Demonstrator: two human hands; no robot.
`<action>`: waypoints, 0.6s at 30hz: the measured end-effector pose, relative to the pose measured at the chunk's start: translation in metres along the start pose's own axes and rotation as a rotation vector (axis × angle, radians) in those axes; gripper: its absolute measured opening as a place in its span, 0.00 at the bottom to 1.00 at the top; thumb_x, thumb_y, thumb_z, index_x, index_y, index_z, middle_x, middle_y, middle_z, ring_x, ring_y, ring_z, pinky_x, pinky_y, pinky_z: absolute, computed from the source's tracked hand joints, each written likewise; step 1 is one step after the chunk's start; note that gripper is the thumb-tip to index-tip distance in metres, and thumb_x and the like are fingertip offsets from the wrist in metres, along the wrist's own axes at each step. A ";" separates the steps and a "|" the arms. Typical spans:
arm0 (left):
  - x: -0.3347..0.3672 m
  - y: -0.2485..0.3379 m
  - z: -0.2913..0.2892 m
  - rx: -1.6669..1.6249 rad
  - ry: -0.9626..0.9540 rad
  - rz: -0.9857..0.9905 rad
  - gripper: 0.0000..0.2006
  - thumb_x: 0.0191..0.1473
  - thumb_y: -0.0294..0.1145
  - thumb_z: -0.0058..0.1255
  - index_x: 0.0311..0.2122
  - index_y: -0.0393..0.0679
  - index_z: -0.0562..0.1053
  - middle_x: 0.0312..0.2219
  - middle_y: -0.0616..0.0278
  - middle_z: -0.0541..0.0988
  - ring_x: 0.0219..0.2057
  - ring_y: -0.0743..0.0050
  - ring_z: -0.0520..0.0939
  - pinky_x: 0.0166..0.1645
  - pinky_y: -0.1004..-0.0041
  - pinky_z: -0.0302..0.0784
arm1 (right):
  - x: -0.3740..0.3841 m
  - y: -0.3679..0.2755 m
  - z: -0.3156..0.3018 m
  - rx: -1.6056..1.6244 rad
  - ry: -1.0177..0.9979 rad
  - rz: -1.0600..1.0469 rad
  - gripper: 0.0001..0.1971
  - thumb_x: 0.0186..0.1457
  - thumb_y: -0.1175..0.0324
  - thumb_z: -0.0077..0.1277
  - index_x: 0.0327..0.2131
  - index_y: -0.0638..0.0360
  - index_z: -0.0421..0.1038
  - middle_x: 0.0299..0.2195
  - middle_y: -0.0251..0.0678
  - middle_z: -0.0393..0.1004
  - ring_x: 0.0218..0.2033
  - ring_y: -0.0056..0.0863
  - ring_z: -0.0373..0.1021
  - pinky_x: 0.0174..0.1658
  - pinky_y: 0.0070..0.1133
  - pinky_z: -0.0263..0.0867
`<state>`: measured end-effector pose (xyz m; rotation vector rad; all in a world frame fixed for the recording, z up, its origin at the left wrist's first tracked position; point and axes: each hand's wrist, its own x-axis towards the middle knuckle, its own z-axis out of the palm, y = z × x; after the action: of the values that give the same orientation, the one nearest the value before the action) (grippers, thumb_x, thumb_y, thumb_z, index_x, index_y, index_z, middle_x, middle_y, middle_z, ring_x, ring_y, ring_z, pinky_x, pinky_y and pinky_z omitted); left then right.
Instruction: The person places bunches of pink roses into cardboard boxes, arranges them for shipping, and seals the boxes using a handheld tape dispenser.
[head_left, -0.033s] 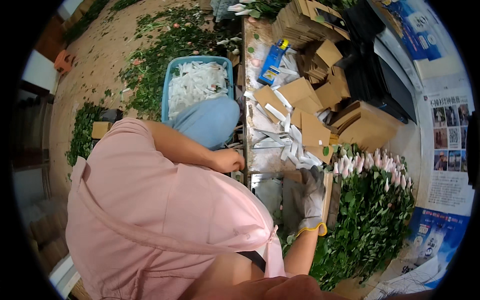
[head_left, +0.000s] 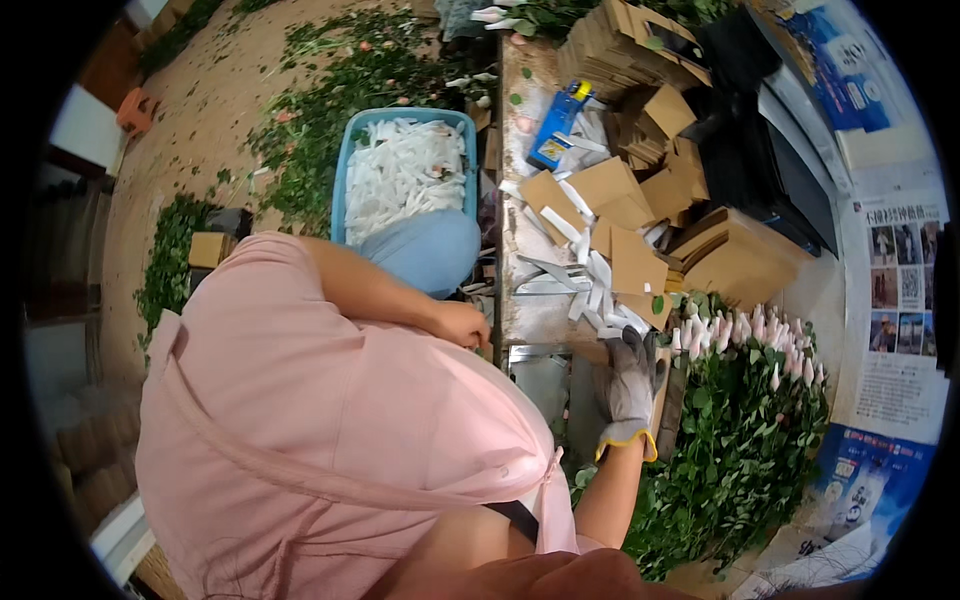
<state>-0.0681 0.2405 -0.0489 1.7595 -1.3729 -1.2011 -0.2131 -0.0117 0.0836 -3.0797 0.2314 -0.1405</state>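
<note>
My bare left hand (head_left: 462, 324) hangs low beside the near edge of the bench, its fingers curled downward. Whatever they may hold is hidden. My right hand (head_left: 630, 385) wears a grey glove with a yellow cuff. Its fingers are stretched out and a little apart, over the wooden edge of a metal-lined frame (head_left: 540, 374). Right beside the glove stands a dense bunch of long-stemmed roses (head_left: 720, 430), their pale pink heads wrapped in white sleeves. White strips (head_left: 597, 285) and brown cardboard pieces (head_left: 636, 262) lie just beyond the glove.
A blue tub (head_left: 340, 190) full of white sleeves stands left of the bench. Stacked cardboard (head_left: 600, 45), a blue bottle with a yellow cap (head_left: 560, 125) and black bags (head_left: 765, 160) crowd the bench's far part. Cut leaves (head_left: 300, 130) litter the floor.
The whole view has shifted slightly to the right. The gloved fingers are spread a little more. My left hand has dipped slightly, with its fingers turned further down.
</note>
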 end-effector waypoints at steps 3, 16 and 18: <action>0.023 0.002 0.020 0.097 0.056 0.094 0.11 0.48 0.29 0.44 0.35 0.43 0.76 0.29 0.55 0.79 0.32 0.55 0.79 0.38 0.64 0.74 | 0.006 -0.008 0.003 -0.216 0.013 0.076 0.12 0.44 0.62 0.49 0.34 0.52 0.74 0.41 0.39 0.72 0.48 0.41 0.63 0.54 0.34 0.54; 0.223 0.139 -0.004 -0.474 -0.055 -0.314 0.20 0.56 0.51 0.39 0.39 0.47 0.74 0.35 0.61 0.78 0.37 0.64 0.77 0.41 0.61 0.69 | -0.059 -0.059 -0.089 -0.311 0.594 0.466 0.09 0.46 0.67 0.47 0.34 0.54 0.71 0.41 0.42 0.70 0.44 0.40 0.65 0.47 0.33 0.60; 0.219 0.153 -0.008 -0.668 -0.086 -0.444 0.20 0.56 0.49 0.42 0.44 0.45 0.72 0.38 0.59 0.78 0.39 0.64 0.77 0.46 0.59 0.70 | -0.091 -0.078 -0.075 -0.044 0.589 0.496 0.10 0.47 0.70 0.47 0.35 0.56 0.71 0.42 0.44 0.69 0.43 0.41 0.66 0.45 0.30 0.63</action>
<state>-0.1123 -0.0128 0.0231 1.5508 -0.5078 -1.7346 -0.2977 0.0762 0.1546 -2.8177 1.0054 -1.0132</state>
